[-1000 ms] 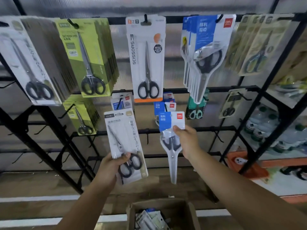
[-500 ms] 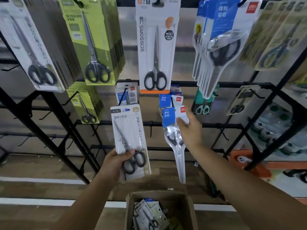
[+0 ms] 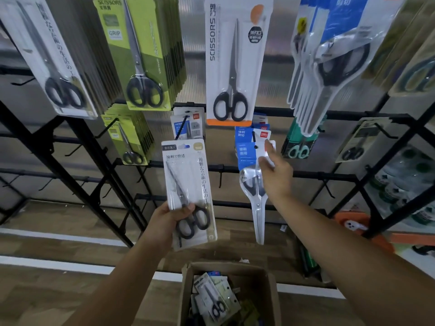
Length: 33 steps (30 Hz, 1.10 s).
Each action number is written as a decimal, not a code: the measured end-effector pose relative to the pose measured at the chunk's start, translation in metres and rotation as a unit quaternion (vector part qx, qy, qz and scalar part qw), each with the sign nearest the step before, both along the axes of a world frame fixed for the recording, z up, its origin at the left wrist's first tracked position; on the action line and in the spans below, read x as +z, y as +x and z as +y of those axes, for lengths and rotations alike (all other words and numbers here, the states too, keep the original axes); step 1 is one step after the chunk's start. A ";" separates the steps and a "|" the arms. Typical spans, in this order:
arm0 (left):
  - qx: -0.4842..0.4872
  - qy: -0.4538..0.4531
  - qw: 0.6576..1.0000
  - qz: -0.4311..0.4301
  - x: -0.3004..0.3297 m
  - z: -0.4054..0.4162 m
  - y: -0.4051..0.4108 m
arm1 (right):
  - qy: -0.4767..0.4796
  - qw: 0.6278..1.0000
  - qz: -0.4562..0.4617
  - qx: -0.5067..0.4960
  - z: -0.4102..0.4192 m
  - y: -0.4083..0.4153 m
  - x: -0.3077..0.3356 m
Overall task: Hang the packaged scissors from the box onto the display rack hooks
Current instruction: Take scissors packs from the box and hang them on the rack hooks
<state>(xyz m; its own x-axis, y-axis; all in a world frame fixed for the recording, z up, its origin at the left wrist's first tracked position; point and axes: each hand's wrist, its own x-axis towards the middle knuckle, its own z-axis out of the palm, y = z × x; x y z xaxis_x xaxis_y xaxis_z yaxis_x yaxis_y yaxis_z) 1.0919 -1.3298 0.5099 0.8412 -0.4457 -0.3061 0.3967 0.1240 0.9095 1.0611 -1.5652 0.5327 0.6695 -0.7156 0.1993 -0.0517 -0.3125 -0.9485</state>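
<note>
My left hand (image 3: 164,220) grips a white scissors pack (image 3: 188,175) by its lower end, over the black handles, and holds it upright in front of the rack. My right hand (image 3: 275,175) pinches the right edge of a blue-and-white scissors pack (image 3: 246,156). That pack's hang hole sits at the tip of a black hook, in front of similar blue packs (image 3: 244,134). Its clear blister with the blades hangs down below my hand. The cardboard box (image 3: 186,290) stands on the floor below, with several more packs inside.
The black wire display rack (image 3: 329,177) fills the view. Green packs (image 3: 141,55), white packs (image 3: 47,55) and a single white-and-orange pack (image 3: 235,62) hang on the upper hooks. Bare hooks stick out along the lower bars. Shelves of goods stand at the right.
My right hand has lifted the blue-and-white pack up and toward the hook, so its hole now meets the hook tip. My left hand still holds the white pack. The view has moved closer.
</note>
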 end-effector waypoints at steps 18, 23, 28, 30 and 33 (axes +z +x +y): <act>-0.032 0.028 0.999 -0.021 0.013 -0.005 0.008 | 0.188 0.976 0.090 0.060 0.045 0.006 0.009; -0.038 0.004 0.996 -0.079 0.031 -0.001 0.007 | 0.249 0.937 0.085 0.230 0.075 0.004 0.036; -0.007 -0.023 0.990 -0.136 0.072 -0.002 0.030 | 0.161 0.959 -0.007 0.232 0.081 0.016 0.080; 0.009 -0.044 0.988 -0.149 0.094 -0.001 0.037 | 0.135 0.966 -0.028 0.220 0.080 0.020 0.097; -0.011 -0.068 0.978 -0.199 0.125 0.001 0.038 | 0.107 0.969 -0.047 0.216 0.076 0.020 0.119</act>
